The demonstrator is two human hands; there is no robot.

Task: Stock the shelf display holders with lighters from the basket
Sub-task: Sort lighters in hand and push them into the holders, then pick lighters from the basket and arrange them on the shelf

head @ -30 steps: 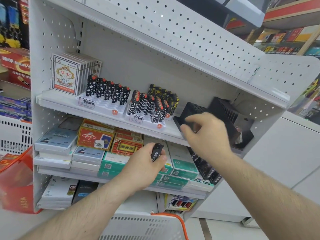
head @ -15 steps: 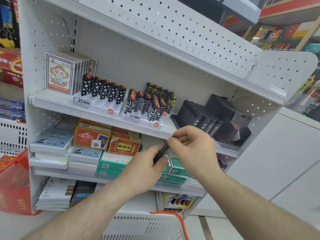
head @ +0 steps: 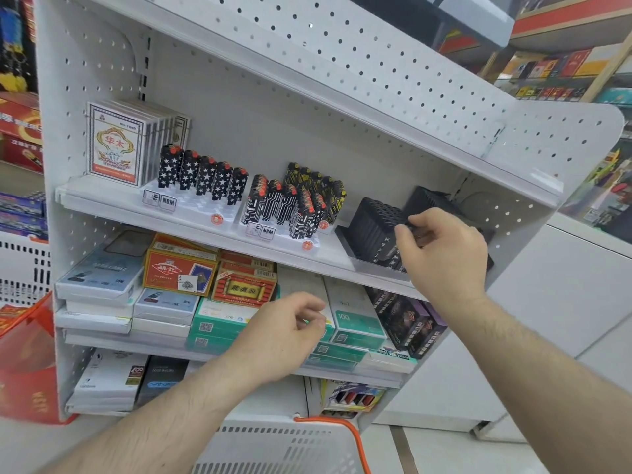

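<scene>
My right hand (head: pixel 448 248) pinches a black lighter (head: pixel 411 228) at the top right of the black display holder (head: pixel 371 230), which stands on the middle shelf (head: pixel 191 222) with rows of black lighters in it. My left hand (head: pixel 284 333) hovers lower down in front of the boxed goods, fingers loosely curled, holding nothing. The white basket (head: pixel 273 446) with an orange handle sits at the bottom edge; its contents are hidden.
Star-patterned lighters (head: pixel 201 177) and circuit-patterned lighters (head: pixel 284 208) stand in white holders left of the black one. A second black holder (head: pixel 429 200) sits behind my right hand. Card packs (head: pixel 114 145) stand far left. A red bag (head: pixel 24 357) hangs at left.
The black lighter passed from my left hand to my right hand. My right hand then carried it up to the black holder; my left hand stayed low, now holding nothing.
</scene>
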